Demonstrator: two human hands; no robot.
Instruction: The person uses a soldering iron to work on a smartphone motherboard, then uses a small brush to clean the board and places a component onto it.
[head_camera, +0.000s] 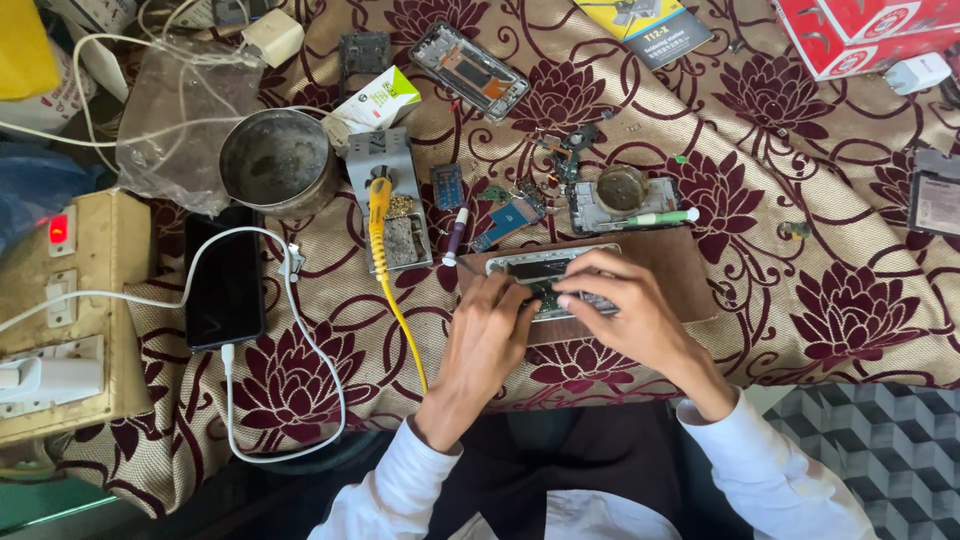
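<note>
White sleeves nearest; left hand (487, 335), right hand (622, 305) both grasping opened phone (545, 278) on brown board (672, 262), floral cloth (800, 200).

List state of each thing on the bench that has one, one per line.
opened phone: back off, insides bare, lying on the wooden board
left hand: fingers resting on the opened phone
right hand: fingers pressing on the opened phone
black phone: screen dark, white cable plugged in
soldering iron: parked on its stand
switch light: glowing red
metal bowl: upright, looks empty
second phone frame: opened, lying flat
</note>
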